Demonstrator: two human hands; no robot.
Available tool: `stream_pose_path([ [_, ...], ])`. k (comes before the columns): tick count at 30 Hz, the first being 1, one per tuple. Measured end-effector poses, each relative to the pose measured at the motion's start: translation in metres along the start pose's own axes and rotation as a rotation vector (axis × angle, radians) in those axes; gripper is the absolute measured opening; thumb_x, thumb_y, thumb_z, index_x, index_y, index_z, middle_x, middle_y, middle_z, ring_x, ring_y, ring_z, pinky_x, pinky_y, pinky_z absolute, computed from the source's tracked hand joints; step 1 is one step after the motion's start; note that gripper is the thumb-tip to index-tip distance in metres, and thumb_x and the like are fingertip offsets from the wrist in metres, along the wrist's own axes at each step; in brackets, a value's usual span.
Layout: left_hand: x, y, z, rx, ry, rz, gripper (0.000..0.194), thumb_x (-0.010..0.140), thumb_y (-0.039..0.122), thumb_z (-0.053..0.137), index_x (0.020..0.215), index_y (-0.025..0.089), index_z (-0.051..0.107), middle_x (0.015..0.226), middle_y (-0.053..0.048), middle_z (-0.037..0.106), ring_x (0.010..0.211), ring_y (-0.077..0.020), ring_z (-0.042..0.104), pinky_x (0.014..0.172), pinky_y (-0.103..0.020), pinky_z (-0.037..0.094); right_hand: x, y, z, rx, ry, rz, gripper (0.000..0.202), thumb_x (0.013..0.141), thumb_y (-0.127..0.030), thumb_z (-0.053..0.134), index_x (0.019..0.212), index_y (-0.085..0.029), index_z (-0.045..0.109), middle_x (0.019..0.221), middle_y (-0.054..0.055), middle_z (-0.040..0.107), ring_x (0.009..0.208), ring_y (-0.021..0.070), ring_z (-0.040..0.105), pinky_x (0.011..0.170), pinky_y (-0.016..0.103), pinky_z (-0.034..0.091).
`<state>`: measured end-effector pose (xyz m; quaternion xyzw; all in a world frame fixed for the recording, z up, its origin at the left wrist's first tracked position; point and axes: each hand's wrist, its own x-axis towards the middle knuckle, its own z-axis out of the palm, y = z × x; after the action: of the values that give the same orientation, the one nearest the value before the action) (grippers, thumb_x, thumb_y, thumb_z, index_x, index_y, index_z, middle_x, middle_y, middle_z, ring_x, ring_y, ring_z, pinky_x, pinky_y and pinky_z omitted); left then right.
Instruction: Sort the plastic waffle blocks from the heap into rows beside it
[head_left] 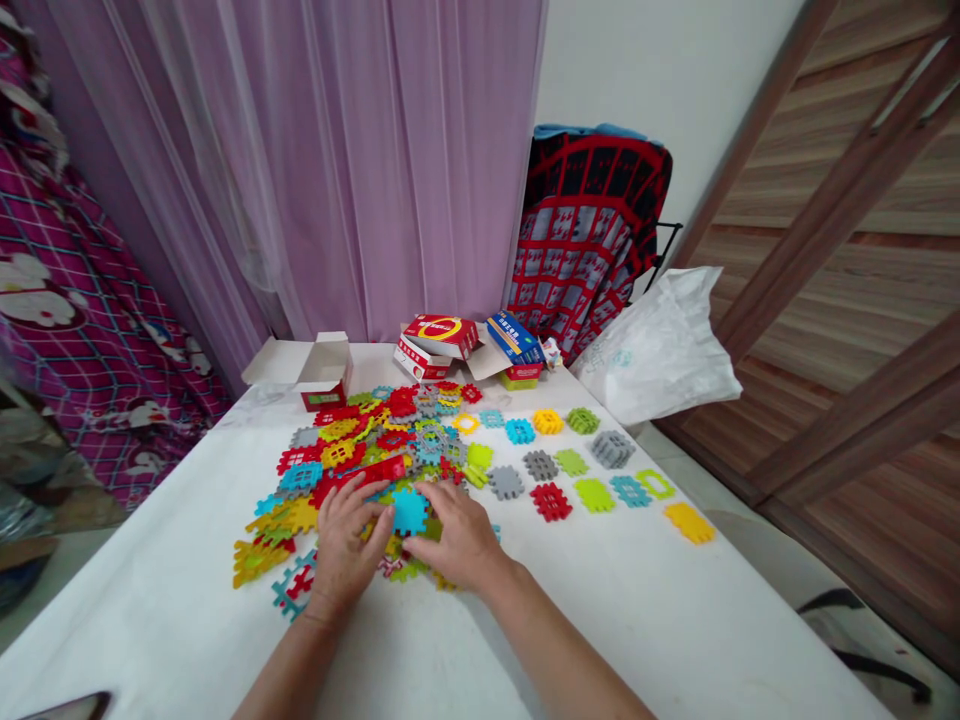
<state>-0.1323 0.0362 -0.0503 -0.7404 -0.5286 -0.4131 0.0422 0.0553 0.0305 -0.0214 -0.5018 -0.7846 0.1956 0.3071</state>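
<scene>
A blue square interlocking tile (410, 511) with notched edges lies between my two hands, above the near part of a mixed pile of tiles (339, 430). My right hand (463, 538) has its index finger at the tile's upper right corner and its thumb at the lower edge. My left hand (346, 545) is spread over the pile, its thumb close to the tile's left edge; whether it touches cannot be made out. Beyond the left fingertips lies a long red piece (384, 470). Tiles under both hands are partly hidden.
Sorted tiles, such as a red stack (551, 502) and a grey stack (613, 449), stand in rows to the right. Opened boxes (442, 335) and a white box (324, 365) line the back. A white plastic bag (660, 350) is at the right edge; a phone-like object (71, 708) lies front left.
</scene>
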Motion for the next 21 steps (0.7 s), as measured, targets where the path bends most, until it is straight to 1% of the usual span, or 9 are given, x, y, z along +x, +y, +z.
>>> stream_pose_path([
  [2,0.0,0.0,0.0,0.004,-0.015,-0.001,0.027,0.088,0.036,0.051,0.07,0.027,0.069,0.103,-0.004,0.077,0.114,-0.0288,0.06,0.102,-0.056,0.039,-0.001,-0.002,0.0,-0.093,-0.027,-0.015,0.064,0.071,-0.036,0.074,0.131,-0.025,0.053,0.116,0.007,0.062,0.103,0.0241,0.059,0.09,0.037,0.048],
  [5,-0.001,0.0,0.001,0.011,-0.03,0.012,0.028,0.087,0.036,0.052,0.067,0.028,0.069,0.101,-0.003,0.077,0.114,-0.0283,0.061,0.103,-0.055,0.038,-0.002,-0.003,-0.002,-0.169,-0.045,-0.016,0.059,0.073,-0.035,0.073,0.129,-0.027,0.055,0.111,0.006,0.062,0.101,0.0234,0.06,0.087,0.035,0.049],
  [7,-0.002,0.0,0.002,0.011,-0.035,0.023,0.028,0.088,0.036,0.052,0.068,0.028,0.07,0.101,-0.002,0.077,0.114,-0.0284,0.061,0.104,-0.055,0.037,-0.002,-0.003,-0.005,-0.168,-0.045,-0.023,0.057,0.072,-0.035,0.073,0.127,-0.027,0.057,0.112,0.005,0.061,0.101,0.0228,0.059,0.086,0.034,0.049],
  [10,-0.004,-0.002,0.001,0.009,-0.067,0.03,0.027,0.089,0.035,0.05,0.076,0.029,0.072,0.105,-0.002,0.077,0.116,-0.0293,0.06,0.104,-0.056,0.035,0.0,0.001,-0.012,-0.124,-0.004,-0.024,0.057,0.07,-0.034,0.075,0.125,-0.028,0.059,0.114,0.004,0.059,0.104,0.0215,0.058,0.089,0.033,0.048],
  [13,-0.004,-0.003,0.001,0.007,-0.099,0.037,0.028,0.091,0.035,0.048,0.082,0.03,0.074,0.107,-0.003,0.076,0.117,-0.0295,0.06,0.104,-0.057,0.035,0.002,0.007,-0.02,-0.109,0.031,-0.002,0.057,0.07,-0.034,0.076,0.124,-0.028,0.061,0.114,0.005,0.058,0.105,0.0212,0.058,0.091,0.033,0.047],
  [16,-0.004,-0.003,0.001,0.014,-0.097,0.046,0.028,0.091,0.036,0.048,0.087,0.03,0.075,0.105,-0.003,0.077,0.116,-0.0292,0.06,0.103,-0.055,0.037,0.002,0.011,-0.027,-0.121,0.036,0.029,0.056,0.07,-0.034,0.076,0.124,-0.029,0.061,0.113,0.004,0.059,0.104,0.0213,0.059,0.089,0.033,0.048],
  [18,-0.003,-0.002,0.001,0.018,-0.096,0.047,0.028,0.091,0.037,0.048,0.087,0.03,0.075,0.104,-0.003,0.077,0.114,-0.0286,0.061,0.103,-0.053,0.039,0.002,0.015,-0.032,-0.116,0.026,0.06,0.057,0.071,-0.034,0.075,0.125,-0.03,0.06,0.111,0.004,0.06,0.101,0.0208,0.06,0.087,0.032,0.048],
  [21,-0.003,-0.001,0.001,0.015,-0.093,0.037,0.029,0.09,0.037,0.048,0.083,0.029,0.074,0.102,-0.003,0.077,0.113,-0.028,0.063,0.102,-0.053,0.04,0.005,0.026,-0.044,-0.097,0.027,0.13,0.057,0.073,-0.036,0.073,0.128,-0.028,0.058,0.111,0.004,0.064,0.092,0.0192,0.062,0.082,0.032,0.048],
])
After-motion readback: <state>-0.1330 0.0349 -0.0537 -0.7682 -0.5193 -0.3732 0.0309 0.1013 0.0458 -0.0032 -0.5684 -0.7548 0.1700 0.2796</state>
